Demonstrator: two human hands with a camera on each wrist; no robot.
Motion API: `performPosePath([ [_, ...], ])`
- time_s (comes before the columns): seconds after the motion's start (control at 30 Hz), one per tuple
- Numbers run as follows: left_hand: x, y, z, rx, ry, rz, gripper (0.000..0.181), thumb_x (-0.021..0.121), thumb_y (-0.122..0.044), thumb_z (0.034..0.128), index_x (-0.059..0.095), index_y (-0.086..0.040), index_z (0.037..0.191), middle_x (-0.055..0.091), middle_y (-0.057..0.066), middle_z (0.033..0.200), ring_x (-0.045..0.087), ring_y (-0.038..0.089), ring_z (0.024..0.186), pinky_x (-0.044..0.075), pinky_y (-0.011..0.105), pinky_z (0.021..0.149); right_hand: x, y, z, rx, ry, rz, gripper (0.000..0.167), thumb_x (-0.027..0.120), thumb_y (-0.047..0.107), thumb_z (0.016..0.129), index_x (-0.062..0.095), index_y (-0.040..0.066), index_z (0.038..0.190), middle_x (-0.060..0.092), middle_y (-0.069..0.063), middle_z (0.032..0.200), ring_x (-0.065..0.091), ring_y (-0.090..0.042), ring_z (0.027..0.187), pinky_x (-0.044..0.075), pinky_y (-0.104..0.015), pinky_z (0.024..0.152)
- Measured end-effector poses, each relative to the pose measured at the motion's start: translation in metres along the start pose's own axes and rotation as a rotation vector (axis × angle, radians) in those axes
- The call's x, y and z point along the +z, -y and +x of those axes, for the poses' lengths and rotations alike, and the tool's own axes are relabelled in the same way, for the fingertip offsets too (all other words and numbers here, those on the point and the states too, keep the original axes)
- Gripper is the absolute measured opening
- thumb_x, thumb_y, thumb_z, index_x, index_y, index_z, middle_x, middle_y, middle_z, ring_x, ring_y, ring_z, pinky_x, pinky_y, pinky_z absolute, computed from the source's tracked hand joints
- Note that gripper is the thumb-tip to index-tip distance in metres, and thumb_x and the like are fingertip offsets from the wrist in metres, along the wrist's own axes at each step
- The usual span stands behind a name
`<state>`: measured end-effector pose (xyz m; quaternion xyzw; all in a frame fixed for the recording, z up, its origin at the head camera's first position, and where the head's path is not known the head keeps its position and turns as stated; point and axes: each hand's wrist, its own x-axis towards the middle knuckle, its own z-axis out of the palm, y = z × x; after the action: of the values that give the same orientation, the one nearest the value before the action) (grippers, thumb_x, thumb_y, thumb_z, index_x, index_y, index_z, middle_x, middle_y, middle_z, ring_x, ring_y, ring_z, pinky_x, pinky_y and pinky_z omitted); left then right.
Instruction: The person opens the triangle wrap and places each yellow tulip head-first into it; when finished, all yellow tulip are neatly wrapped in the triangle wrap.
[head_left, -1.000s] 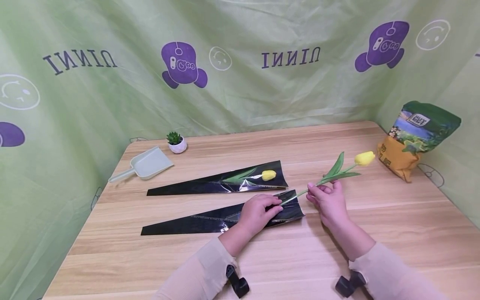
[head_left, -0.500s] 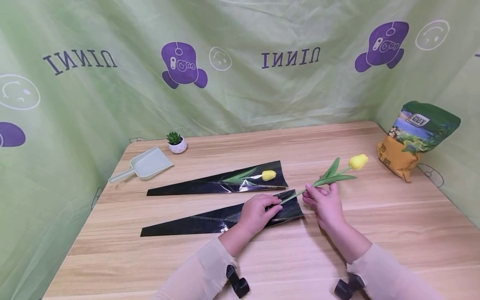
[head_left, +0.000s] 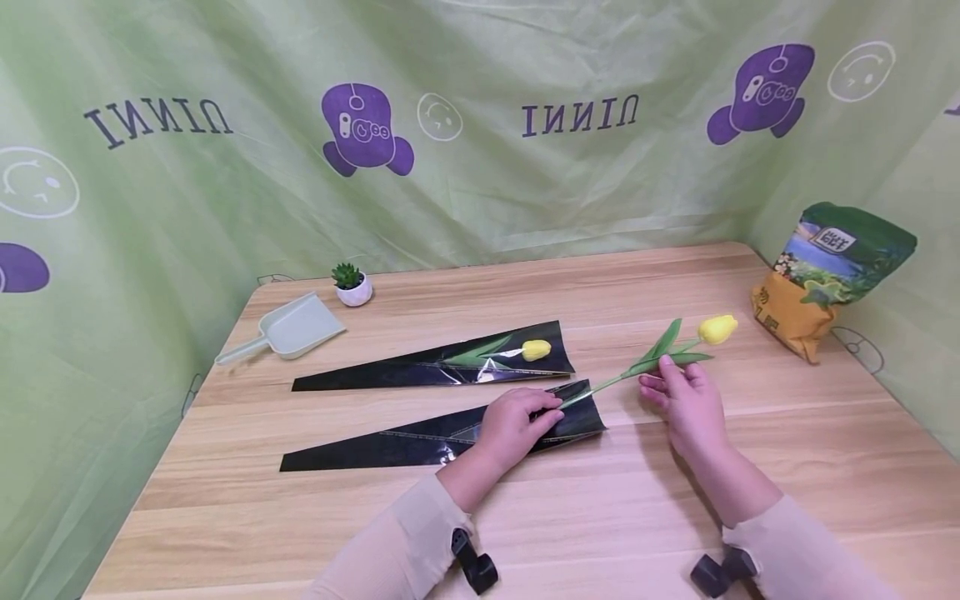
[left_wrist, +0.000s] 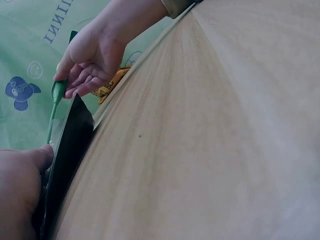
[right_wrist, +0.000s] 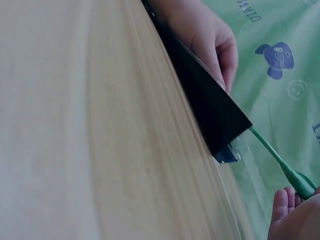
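Observation:
A yellow artificial tulip [head_left: 717,329] slants out of the wide mouth of the nearer black flower sleeve [head_left: 352,450], its lower stem inside. My left hand [head_left: 517,429] lies over that sleeve near its mouth, thumb and fingers pinching the sleeve where the stem runs in. My right hand [head_left: 690,408] pinches the tulip by its green leaves [head_left: 663,346], below the bloom. In the right wrist view, the sleeve's mouth [right_wrist: 230,150] gapes slightly around the green stem [right_wrist: 267,142]. Behind lies a second black sleeve [head_left: 375,372] with another yellow tulip [head_left: 536,350] inside.
On the wooden table [head_left: 375,533] a grey dustpan [head_left: 303,327] lies at the left, beside a small potted succulent [head_left: 352,285]. A green and orange bag [head_left: 828,275] stands at the right edge. A green printed curtain [head_left: 480,192] hangs behind.
My right hand first moved slightly left with the tulip, then shifted right along it from the stem to the leaves. The bloom sits slightly lower and further left. My left hand has stayed put.

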<state>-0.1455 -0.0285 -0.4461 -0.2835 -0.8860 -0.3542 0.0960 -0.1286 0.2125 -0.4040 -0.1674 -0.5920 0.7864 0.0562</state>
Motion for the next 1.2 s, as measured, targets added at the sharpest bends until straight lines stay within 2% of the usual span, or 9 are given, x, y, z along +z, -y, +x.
performPosePath([
  [0.13,-0.001,-0.001,0.000,0.003,0.008,0.002,0.020,0.071,-0.025,0.0899,0.077,-0.015,0.106,0.075,0.001,0.110,0.069,0.015,0.106,0.054,0.030,0.095,-0.009,0.005,0.002,0.052,-0.021,0.104,0.020,0.054,0.029,0.100,0.048,0.014,0.112,0.068,0.010,0.081,0.067,-0.003,0.074,0.059,-0.017,0.072],
  [0.4,-0.001,-0.001,0.000,0.017,0.001,-0.001,0.021,0.071,-0.025,0.0898,0.076,-0.015,0.108,0.075,0.001,0.111,0.068,0.016,0.107,0.053,0.030,0.097,-0.015,0.006,0.004,0.120,-0.061,0.168,0.019,0.058,0.018,0.098,0.045,0.010,0.109,0.068,0.007,0.079,0.068,-0.004,0.071,0.059,-0.018,0.069],
  [0.8,-0.002,-0.002,-0.001,0.029,-0.029,0.028,0.021,0.072,-0.027,0.0886,0.077,-0.016,0.106,0.075,0.000,0.110,0.069,0.015,0.107,0.053,0.029,0.095,-0.001,-0.008,-0.006,0.162,-0.052,0.108,0.008,0.056,0.016,0.099,0.050,0.013,0.103,0.068,0.009,0.074,0.067,-0.003,0.069,0.059,-0.016,0.069],
  [1.0,-0.001,-0.001,0.000,0.029,-0.041,0.025,0.020,0.072,-0.026,0.0880,0.077,-0.016,0.104,0.076,0.001,0.109,0.069,0.016,0.106,0.054,0.030,0.095,0.010,-0.014,-0.011,0.149,0.000,0.088,0.005,0.055,0.013,0.100,0.052,0.015,0.096,0.069,0.008,0.072,0.069,-0.003,0.068,0.059,-0.017,0.070],
  [1.2,-0.001,0.000,0.000,0.031,-0.043,0.012,0.020,0.073,-0.026,0.0877,0.077,-0.014,0.103,0.076,0.003,0.107,0.069,0.017,0.105,0.054,0.030,0.095,0.016,-0.016,-0.016,0.138,0.045,0.057,0.006,0.054,0.012,0.100,0.052,0.016,0.096,0.068,0.010,0.072,0.068,-0.002,0.070,0.059,-0.017,0.073],
])
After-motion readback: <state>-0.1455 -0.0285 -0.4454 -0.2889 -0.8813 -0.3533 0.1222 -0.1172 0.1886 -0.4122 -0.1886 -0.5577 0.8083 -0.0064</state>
